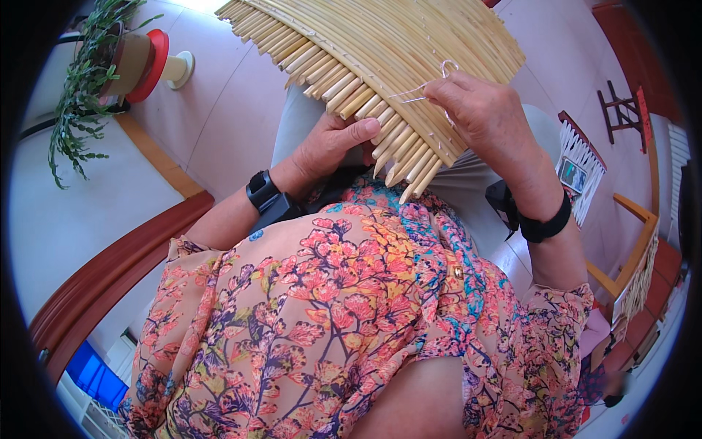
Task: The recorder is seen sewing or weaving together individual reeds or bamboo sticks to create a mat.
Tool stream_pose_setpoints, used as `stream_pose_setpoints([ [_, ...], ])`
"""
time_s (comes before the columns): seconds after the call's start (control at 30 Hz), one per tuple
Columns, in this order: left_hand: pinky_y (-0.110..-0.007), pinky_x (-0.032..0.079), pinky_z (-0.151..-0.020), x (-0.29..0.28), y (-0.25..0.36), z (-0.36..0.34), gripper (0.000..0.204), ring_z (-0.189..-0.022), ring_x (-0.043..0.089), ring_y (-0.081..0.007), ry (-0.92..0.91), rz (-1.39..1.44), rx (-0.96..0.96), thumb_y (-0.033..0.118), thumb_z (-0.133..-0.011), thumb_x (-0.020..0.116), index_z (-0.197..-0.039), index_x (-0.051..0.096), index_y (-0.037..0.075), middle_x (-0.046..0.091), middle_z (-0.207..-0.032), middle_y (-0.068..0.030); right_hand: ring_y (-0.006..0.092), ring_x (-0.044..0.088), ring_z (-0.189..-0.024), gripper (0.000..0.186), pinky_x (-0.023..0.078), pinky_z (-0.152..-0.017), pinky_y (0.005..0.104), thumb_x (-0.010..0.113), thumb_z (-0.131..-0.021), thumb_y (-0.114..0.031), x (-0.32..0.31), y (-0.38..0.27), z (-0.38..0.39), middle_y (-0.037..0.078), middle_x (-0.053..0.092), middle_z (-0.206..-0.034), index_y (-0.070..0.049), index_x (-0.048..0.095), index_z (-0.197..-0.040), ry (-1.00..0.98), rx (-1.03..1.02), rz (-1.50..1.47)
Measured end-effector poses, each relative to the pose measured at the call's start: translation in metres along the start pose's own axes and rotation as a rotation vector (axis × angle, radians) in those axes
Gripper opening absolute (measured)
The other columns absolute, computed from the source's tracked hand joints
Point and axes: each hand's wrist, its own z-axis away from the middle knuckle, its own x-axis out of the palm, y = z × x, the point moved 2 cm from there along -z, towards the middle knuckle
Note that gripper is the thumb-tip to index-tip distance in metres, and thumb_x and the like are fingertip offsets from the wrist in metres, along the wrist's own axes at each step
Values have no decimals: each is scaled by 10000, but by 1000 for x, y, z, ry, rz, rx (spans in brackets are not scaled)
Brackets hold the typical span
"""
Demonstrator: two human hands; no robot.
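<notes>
A mat of pale yellow reed stalks (431,44) lies across my lap, its cut ends toward me and a stitched strip running along that edge. My left hand (333,146) grips the near edge, thumb over the stalk ends, the other fingers hidden beneath. Above the right part of the strip, my right hand (479,110) is closed in a pinch on white thread (447,67), which loops up over the fingers. A thin, shiny, straight piece like a needle (414,99) sticks out from those fingertips toward the strip; whether it touches the reeds I cannot tell.
A potted trailing plant (121,66) stands on a red-topped stand at the far left. On the right, a phone (572,175) rests on a stool with a white woven seat (581,150). A wooden frame chair (621,256) and a dark small stool (621,113) are beyond.
</notes>
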Motion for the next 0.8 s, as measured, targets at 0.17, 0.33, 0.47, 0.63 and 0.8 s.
stream_pose_setpoints([
  [0.17, -209, 472, -497, -3, -2, 0, 347, -575, 569, -102, 11, 0, -31, 303, -886, 586, -1083, 527, 23, 586, -766, -33, 284, 629, -723, 270, 511, -599, 329, 626, -671, -37, -5, -4, -4, 91, 617, -818, -87, 606, -936, -74, 26, 22],
  [0.33, -208, 471, -497, -4, -3, 0, 343, -566, 571, -102, 12, 4, -32, 309, -886, 585, -1063, 538, 19, 594, -750, -38, 275, 627, -736, 276, 510, -597, 330, 609, -675, -44, -7, -8, -7, 90, 605, -833, -84, 600, -948, -89, -5, 66],
  [0.47, -214, 468, -500, -5, -3, 0, 317, -561, 570, -103, 12, -2, -57, 306, -891, 578, -1025, 557, 19, 593, -726, -36, 220, 602, -715, 111, 491, -545, 323, 571, -695, -122, -4, -8, -10, 53, 535, -714, -84, 556, -798, -9, -77, 127],
  [0.63, -220, 465, -504, -7, -3, -1, 281, -561, 572, -106, 2, 2, -44, 293, -900, 567, -975, 563, 22, 585, -699, -33, 220, 594, -716, 100, 489, -550, 319, 569, -697, -117, -4, -11, -15, 56, 535, -716, -74, 556, -786, -56, -84, 138],
  [0.8, -221, 464, -508, -6, -1, -1, 268, -560, 575, -110, 5, -21, -29, 290, -903, 564, -928, 564, 23, 581, -691, -31, 217, 591, -716, 83, 488, -571, 318, 565, -706, -117, -6, -14, -20, 57, 534, -719, -73, 560, -777, -91, -113, 132],
])
